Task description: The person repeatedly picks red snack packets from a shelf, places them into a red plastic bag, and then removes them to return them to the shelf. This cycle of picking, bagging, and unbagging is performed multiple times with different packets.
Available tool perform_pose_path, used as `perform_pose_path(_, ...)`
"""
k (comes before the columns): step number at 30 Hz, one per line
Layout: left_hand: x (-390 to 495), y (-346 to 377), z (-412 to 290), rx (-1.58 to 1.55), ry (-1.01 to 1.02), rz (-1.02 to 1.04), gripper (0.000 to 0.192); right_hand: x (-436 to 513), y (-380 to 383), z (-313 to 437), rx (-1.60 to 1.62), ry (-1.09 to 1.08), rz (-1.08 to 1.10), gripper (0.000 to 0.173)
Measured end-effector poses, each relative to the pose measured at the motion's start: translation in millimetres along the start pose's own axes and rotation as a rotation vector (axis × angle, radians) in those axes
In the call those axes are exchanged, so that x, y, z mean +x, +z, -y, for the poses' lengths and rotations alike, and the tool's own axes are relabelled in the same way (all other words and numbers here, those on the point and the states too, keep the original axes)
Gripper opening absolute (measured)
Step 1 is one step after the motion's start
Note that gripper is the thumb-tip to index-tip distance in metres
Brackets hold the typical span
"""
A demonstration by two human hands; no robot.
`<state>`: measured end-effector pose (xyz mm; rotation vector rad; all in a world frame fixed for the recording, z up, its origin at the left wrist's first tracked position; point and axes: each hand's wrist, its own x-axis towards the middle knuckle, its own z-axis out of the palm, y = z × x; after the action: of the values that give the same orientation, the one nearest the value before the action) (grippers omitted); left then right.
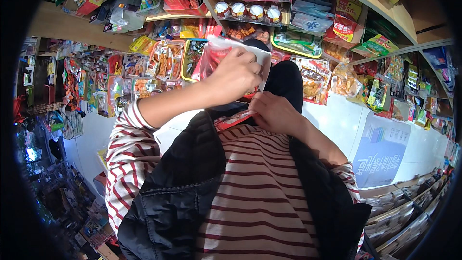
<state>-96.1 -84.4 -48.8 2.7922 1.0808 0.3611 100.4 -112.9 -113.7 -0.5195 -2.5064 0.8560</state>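
Close to my chest, both hands meet at an opened white box (265,65) with red packets inside, resting over my lap. My left hand (240,72), on the arm coming from the picture's left, curls its fingers at the box, over the packets. The other hand, my right hand (276,113), pinches the end of a red-and-white packet (234,118) that lies against my striped shirt. Whether the left fingers grip anything is hidden by the hand itself. My dark-trousered knee (287,79) shows just beyond the box.
Shelves (389,11) of packaged snacks curve around in front. A yellow-rimmed basket (296,45) and a snack box (314,79) stand beyond my knees. More packets (166,59) are at the left. A blue poster (382,150) lies on the white floor at the right.
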Motion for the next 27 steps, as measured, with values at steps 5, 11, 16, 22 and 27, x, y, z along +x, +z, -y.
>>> perform_pose_path(5, -18, -41, 20, -0.155, 0.298, 0.049, 0.006, -4, -6, 0, 0.007, 0.042, 0.025, 0.016)
perform_pose_path(11, -45, -88, 12, 0.163, 0.365, 0.231, 0.007, -3, -9, 0, 0.024, 0.036, 0.064, 0.019)
perform_pose_path(16, -33, -49, 8, 0.338, 0.368, 0.341, 0.025, 0, -3, 1, 0.009, -0.002, 0.048, 0.021)
perform_pose_path(22, -14, -8, 16, 0.360, 0.026, 0.648, 0.027, 0, -1, 1, -0.018, -0.026, 0.035, 0.021)
perform_pose_path(27, 0, 32, 13, 0.650, 0.174, 0.568, 0.026, 1, 2, 1, -0.039, -0.025, 0.032, 0.022)
